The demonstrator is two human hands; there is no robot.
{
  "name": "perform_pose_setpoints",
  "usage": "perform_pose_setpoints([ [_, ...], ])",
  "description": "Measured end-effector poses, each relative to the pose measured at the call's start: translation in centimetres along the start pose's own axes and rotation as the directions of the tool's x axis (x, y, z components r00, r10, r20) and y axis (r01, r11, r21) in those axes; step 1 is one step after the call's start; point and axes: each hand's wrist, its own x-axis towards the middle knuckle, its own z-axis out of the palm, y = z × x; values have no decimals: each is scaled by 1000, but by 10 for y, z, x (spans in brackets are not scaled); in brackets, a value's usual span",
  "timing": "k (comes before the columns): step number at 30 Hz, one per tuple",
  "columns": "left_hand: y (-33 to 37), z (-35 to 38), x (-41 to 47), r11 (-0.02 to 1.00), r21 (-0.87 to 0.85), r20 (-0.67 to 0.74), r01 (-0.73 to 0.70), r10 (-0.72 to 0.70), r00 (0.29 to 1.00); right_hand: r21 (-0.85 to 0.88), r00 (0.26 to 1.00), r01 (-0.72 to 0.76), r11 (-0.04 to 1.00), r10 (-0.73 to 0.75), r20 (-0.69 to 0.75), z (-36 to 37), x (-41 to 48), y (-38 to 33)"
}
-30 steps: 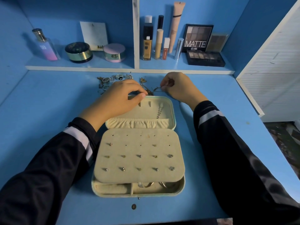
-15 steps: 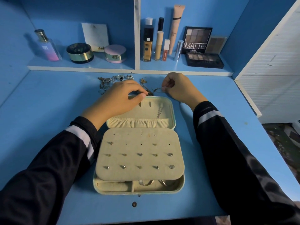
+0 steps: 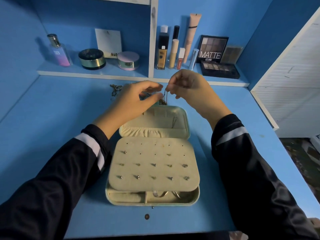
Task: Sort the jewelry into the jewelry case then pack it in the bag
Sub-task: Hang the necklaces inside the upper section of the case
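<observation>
Both hands have lifted off the table since a second ago; the right hand [image 3: 188, 87] now pinches a thin chain [image 3: 165, 95] between thumb and forefinger; it hangs free above the far rim of the case [image 3: 194, 198], over the loose pile [image 3: 115, 89] behind it; the left hand [image 3: 135, 99] is curled with its fingertips at the chain, and whether it grips I cannot tell; so one piece looks freed, ready for the lid [image 3: 181, 115]. Counted: one case, open; one panel [image 3: 152, 171] of twenty holes; two rings [image 3: 161, 194] in the front tray; one hung chain [image 3: 174, 121] in the lid; about twelve studs [image 3: 153, 164], though blur may hide one; no bag shows.
</observation>
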Motion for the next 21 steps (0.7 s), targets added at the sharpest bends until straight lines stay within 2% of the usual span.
perform_pose_setpoints([
  [6, 10, 0, -2, 984, -171, 67, 43, -32, 997, 178, 997, 78, 981, -78, -9, 3, -7, -17],
  [12, 9, 0, -1, 980, -197, 45, 20, -11, 999, 259, 994, 95, 961, -79, -73, 1, -9, -19],
  [16, 1, -2, 1, 991, -131, 24, 4, -1, 1000, 307, 994, 87, 948, -63, -88, -2, -9, -16],
  [21, -5, -4, 3, 998, 55, -117, -30, 36, 993, 299, 991, 87, 950, -53, -121, -2, -8, -10],
])
